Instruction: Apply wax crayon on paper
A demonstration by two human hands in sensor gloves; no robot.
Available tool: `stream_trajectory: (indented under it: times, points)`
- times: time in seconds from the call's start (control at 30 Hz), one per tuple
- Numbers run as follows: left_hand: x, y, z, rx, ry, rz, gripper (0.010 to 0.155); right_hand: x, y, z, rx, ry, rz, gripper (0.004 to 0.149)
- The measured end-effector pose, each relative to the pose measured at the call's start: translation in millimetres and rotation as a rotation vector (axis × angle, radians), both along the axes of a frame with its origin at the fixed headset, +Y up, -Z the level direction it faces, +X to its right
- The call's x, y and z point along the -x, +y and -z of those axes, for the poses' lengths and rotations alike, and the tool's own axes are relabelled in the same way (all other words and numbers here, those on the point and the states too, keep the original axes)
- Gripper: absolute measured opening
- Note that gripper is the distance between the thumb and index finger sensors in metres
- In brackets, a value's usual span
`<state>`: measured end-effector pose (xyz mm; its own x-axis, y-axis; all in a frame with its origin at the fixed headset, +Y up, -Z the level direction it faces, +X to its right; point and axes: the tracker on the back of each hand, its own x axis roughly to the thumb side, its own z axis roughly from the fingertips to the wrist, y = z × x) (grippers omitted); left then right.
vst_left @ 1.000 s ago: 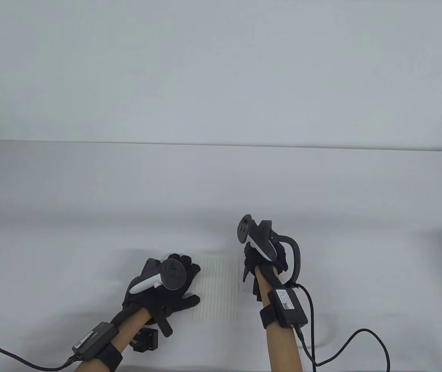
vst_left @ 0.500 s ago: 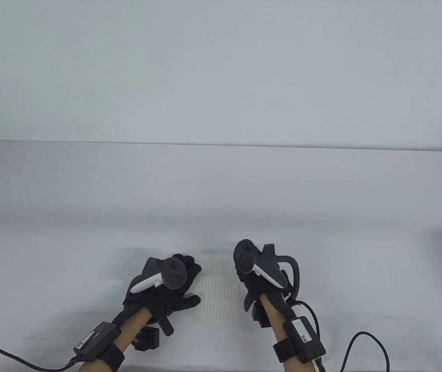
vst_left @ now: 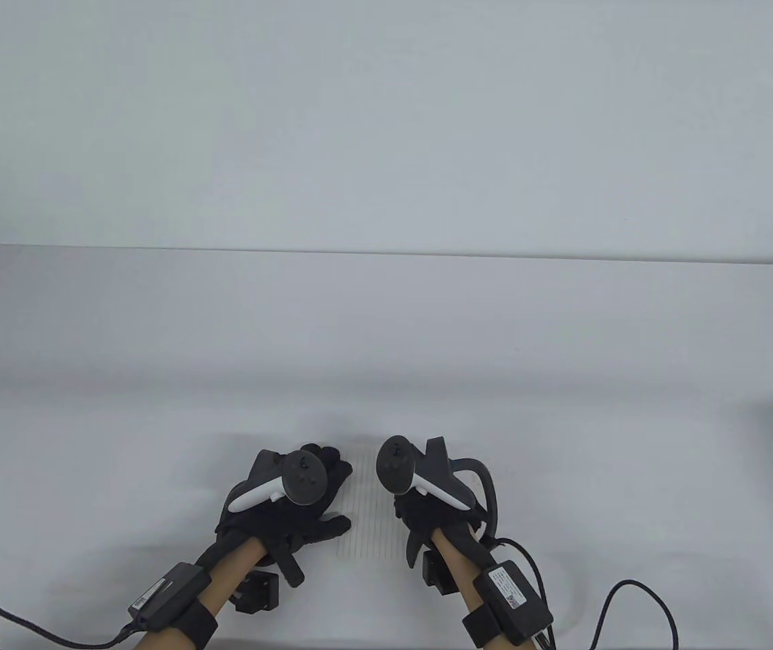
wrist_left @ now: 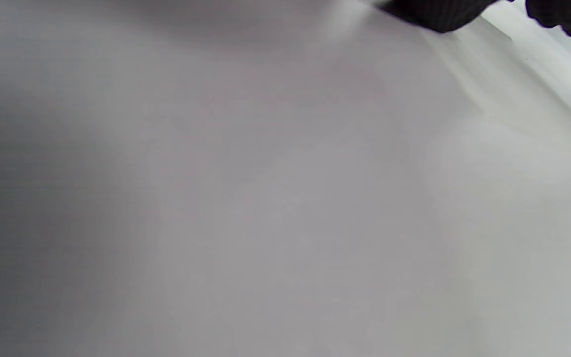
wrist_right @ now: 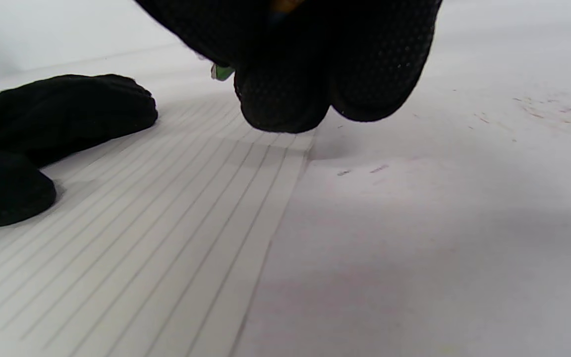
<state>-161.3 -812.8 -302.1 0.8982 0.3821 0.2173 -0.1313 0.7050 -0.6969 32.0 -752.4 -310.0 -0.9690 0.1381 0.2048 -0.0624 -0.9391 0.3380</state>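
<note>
Crayon (wrist_right: 222,72) pinched in my right hand (vst_left: 430,504), over lined paper (vst_left: 366,508).
My left hand (vst_left: 291,504) lay flat, fingers spread, pressing the sheet.

The desk (vst_left: 156,325) is seen as a plain pale grey-white; faint reddish smudges (wrist_right: 543,109) are marked on it in the right wrist view; the paper (vst_left: 366,508) is white, ruled with thin dark parallel lines; both hands, left (vst_left: 284,508) and right (vst_left: 437,511), are covered by black gloves, a fine dotted texture being shown on the right fingertips (wrist_right: 280,99); each tracker (vst_left: 271,484) is coloured black and white; a small green tip (wrist_right: 222,72) is glimpsed among the right fingers.
</note>
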Motion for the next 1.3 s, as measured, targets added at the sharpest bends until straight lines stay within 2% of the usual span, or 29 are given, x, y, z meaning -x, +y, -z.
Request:
stream_trajectory:
  times: [0.33,0.7,1.1,1.3]
  points:
    - [0,0,0,0.002,-0.001,0.0,0.084,26,-1,4,-0.1,0.023,-0.038,0.042]
    - [-1,0,0,-0.012,-0.007,0.009,0.082,44,-15,12,-0.113,0.022,-0.117,0.04]
    - [-2,1,0,-0.015,-0.015,0.033,0.08,53,-15,7,-0.172,0.059,-0.189,0.039]
    - [-3,1,0,-0.018,-0.019,0.039,0.08,55,-13,-1,-0.149,0.097,-0.218,0.04]
